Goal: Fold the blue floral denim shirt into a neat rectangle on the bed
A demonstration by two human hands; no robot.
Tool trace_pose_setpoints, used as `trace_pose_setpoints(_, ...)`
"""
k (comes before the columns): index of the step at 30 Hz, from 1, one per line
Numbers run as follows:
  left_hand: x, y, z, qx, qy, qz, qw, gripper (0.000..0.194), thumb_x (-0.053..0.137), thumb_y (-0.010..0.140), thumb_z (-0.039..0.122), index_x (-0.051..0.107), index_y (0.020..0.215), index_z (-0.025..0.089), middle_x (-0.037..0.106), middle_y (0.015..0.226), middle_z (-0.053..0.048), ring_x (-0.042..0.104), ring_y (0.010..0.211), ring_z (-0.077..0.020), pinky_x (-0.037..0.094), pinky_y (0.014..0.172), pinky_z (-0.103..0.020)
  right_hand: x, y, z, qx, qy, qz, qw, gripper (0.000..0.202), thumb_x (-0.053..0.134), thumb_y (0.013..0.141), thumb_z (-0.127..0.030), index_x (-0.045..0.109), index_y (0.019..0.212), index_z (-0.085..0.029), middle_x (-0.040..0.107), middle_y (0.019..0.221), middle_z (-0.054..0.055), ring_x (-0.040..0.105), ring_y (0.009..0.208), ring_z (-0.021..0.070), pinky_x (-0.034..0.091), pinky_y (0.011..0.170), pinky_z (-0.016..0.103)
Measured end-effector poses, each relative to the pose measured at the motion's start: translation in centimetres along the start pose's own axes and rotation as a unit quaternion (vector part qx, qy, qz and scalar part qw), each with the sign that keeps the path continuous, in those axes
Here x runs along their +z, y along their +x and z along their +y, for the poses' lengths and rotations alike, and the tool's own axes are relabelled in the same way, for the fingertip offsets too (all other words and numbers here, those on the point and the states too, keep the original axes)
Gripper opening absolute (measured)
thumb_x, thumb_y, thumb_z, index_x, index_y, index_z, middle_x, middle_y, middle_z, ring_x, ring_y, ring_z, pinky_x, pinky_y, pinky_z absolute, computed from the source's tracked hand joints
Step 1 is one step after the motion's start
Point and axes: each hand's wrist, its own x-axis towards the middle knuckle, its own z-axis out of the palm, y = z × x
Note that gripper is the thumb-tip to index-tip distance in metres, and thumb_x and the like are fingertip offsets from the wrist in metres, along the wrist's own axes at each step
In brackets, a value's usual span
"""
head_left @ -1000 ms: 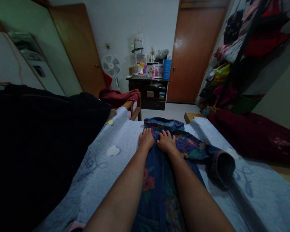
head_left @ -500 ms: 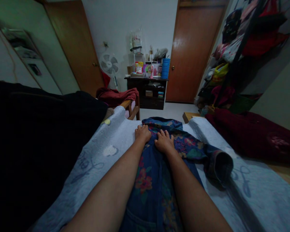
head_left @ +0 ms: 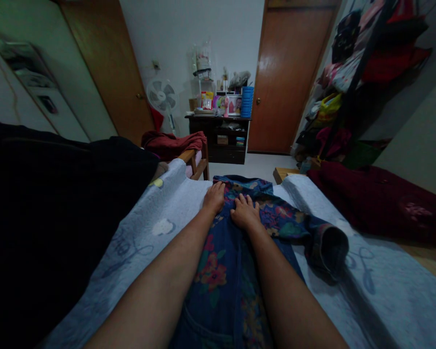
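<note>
A dark blue shirt (head_left: pixel 218 271) with a red and green flower print is spread out lengthwise below me, its collar end away from me. One sleeve (head_left: pixel 294 225) stretches right and ends in a wide, gaping cuff (head_left: pixel 334 252). At the shirt's upper left edge rests my left hand (head_left: pixel 214 198), fingers stretched forward on the cloth. My right hand (head_left: pixel 246 212) lies palm down on the upper middle of the shirt, fingers apart. Both forearms cover part of the fabric.
Under the shirt is a pale blue-grey bed cover (head_left: pixel 145 252). Black cloth (head_left: pixel 51 218) is heaped on the left, and a maroon garment (head_left: pixel 378 203) lies right. Beyond stand a wooden frame (head_left: pixel 200 167) with red cloth (head_left: pixel 174 145), a white fan (head_left: pixel 162 95) and a dark cabinet (head_left: pixel 214 152).
My left hand has turned slightly and its fingers have slid a little forward along the shirt's edge. My right hand stays nearly in place. The view has shifted slightly.
</note>
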Motion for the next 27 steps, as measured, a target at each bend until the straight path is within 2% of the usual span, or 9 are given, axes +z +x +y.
trace_pose_setpoints(5,0.4,1.1,-0.2,-0.029,-0.010,-0.047,0.998,0.048,0.048,0.087,0.015,0.050,0.134,0.020,0.057,0.135,-0.009,0.051,0.126,-0.0201,0.038,0.105,-0.029,0.0,0.0,0.0,-0.001,0.003,0.003,1.000,0.061,0.039,0.088,-0.039,0.038,0.147,-0.020,0.020,0.161,0.005,0.011,0.147,0.0290,0.012,0.115,0.059)
trace_pose_setpoints(10,0.3,2.1,0.4,-0.073,0.002,-0.042,0.996,0.034,0.048,0.089,0.019,0.058,0.122,0.017,0.064,0.122,-0.012,0.057,0.116,-0.0242,0.043,0.099,-0.033,-0.2,-0.2,0.0,-0.001,0.003,0.000,1.000,0.061,0.038,0.089,-0.038,0.038,0.147,-0.020,0.020,0.161,0.005,0.011,0.147,0.0291,0.012,0.115,0.059)
trace_pose_setpoints(16,0.7,1.6,0.7,-0.108,0.000,-0.006,0.994,0.040,0.042,0.089,0.014,0.053,0.127,0.018,0.057,0.127,-0.013,0.053,0.118,-0.0234,0.040,0.102,-0.034,-0.1,-0.2,0.0,-0.001,0.000,0.000,1.000,0.060,0.038,0.089,-0.039,0.039,0.146,-0.021,0.020,0.161,0.005,0.011,0.147,0.0289,0.012,0.115,0.058)
trace_pose_setpoints(19,1.0,1.7,0.3,-0.168,-0.013,0.054,0.984,0.039,0.044,0.087,0.015,0.054,0.125,0.019,0.049,0.135,-0.014,0.048,0.125,-0.0250,0.038,0.103,-0.035,-0.1,-0.2,0.0,0.001,0.003,0.000,1.000,0.060,0.038,0.089,-0.039,0.039,0.146,-0.020,0.020,0.161,0.005,0.010,0.147,0.0289,0.011,0.115,0.058)
trace_pose_setpoints(21,1.1,2.0,-0.1,-0.204,-0.028,0.071,0.976,0.039,0.046,0.086,0.016,0.054,0.124,0.018,0.047,0.137,-0.015,0.043,0.130,-0.0270,0.035,0.106,-0.038,-0.1,-0.1,0.0,0.003,0.005,-0.003,1.000,0.059,0.038,0.089,-0.039,0.039,0.146,-0.021,0.020,0.161,0.005,0.010,0.147,0.0288,0.011,0.115,0.057)
trace_pose_setpoints(23,1.1,2.4,-0.5,-0.220,-0.052,0.045,0.973,0.040,0.047,0.084,0.015,0.051,0.124,0.020,0.052,0.134,-0.014,0.040,0.133,-0.0271,0.032,0.108,-0.042,-0.1,-0.1,0.0,0.001,0.008,-0.005,1.000,0.059,0.038,0.089,-0.039,0.039,0.145,-0.022,0.020,0.161,0.005,0.009,0.147,0.0289,0.011,0.115,0.058)
trace_pose_setpoints(27,1.0,3.0,-1.1,-0.215,-0.102,-0.006,0.971,0.046,0.047,0.080,0.012,0.047,0.124,0.025,0.060,0.128,-0.008,0.045,0.130,-0.0236,0.030,0.109,-0.046,-0.1,-0.1,0.0,-0.001,0.009,-0.003,1.000,0.061,0.038,0.089,-0.039,0.038,0.146,-0.020,0.020,0.161,0.005,0.010,0.147,0.0292,0.011,0.115,0.058)
